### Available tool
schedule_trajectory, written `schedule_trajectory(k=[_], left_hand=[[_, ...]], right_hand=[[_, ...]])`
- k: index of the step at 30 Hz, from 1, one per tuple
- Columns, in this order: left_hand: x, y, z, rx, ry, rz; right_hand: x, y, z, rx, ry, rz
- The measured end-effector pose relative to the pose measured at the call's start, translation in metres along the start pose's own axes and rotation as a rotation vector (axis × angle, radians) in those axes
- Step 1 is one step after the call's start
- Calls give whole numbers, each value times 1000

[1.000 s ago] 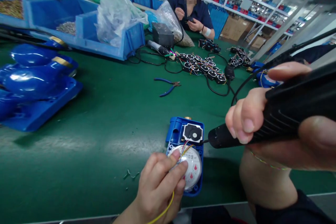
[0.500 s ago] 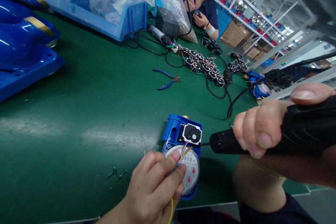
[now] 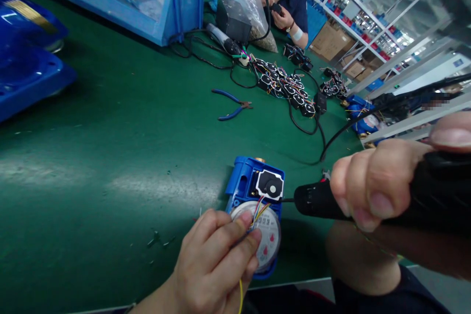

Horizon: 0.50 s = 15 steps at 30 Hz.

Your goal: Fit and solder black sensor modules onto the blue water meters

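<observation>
My left hand (image 3: pixel 217 260) pinches a bundle of thin coloured wires (image 3: pixel 260 211) over the round dial (image 3: pixel 267 248) of a blue water meter (image 3: pixel 237 176). The wires run to a black module with a white rim (image 3: pixel 271 184) seated at the meter's far end. My right hand (image 3: pixel 375 181) is wrapped round a black electric screwdriver (image 3: pixel 316 199), held almost level. Its thin bit (image 3: pixel 288 200) points left and reaches the meter's side beside the module. The bit's tip is hard to make out.
Blue-handled pliers (image 3: pixel 233 104) lie open beyond the meter. Behind them are several wired black modules (image 3: pixel 285 86) and black cables (image 3: pixel 324 142). A blue bin (image 3: pixel 184 14) holds plastic bags. Large blue housings (image 3: pixel 29 68) stand at left. Across the table a person (image 3: pixel 283 14) handles a small black part.
The view has shifted slightly, and the right hand sits a little further right on the screwdriver's picture. Both hands keep their grips; the bit stays at the meter's side.
</observation>
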<state>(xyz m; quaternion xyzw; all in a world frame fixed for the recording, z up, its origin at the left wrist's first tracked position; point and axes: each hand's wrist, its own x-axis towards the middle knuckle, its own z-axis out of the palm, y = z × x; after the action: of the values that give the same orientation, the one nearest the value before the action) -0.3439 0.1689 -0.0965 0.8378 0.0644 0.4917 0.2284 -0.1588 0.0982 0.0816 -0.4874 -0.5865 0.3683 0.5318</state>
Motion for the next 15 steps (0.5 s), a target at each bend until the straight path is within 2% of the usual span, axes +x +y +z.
schedule_trajectory(k=[2, 4, 6, 8, 10, 15], left_hand=[[-1, 1, 0, -4, -10, -15], [-1, 1, 1, -4, -20, -35], [-1, 2, 0, 2, -18, -34], [0, 1, 0, 7, -16, -31], [-1, 1, 0, 4, -6, -17], [-1, 2, 1, -14, 13, -18]], right_hand=[[1, 4, -7, 35, -111, -75], [4, 5, -10, 28, -136, -69], [7, 3, -10, -41, -85, -19], [9, 0, -6, -110, 35, 49], [10, -2, -3, -160, 126, 55], [6, 0, 1, -195, 153, 103]])
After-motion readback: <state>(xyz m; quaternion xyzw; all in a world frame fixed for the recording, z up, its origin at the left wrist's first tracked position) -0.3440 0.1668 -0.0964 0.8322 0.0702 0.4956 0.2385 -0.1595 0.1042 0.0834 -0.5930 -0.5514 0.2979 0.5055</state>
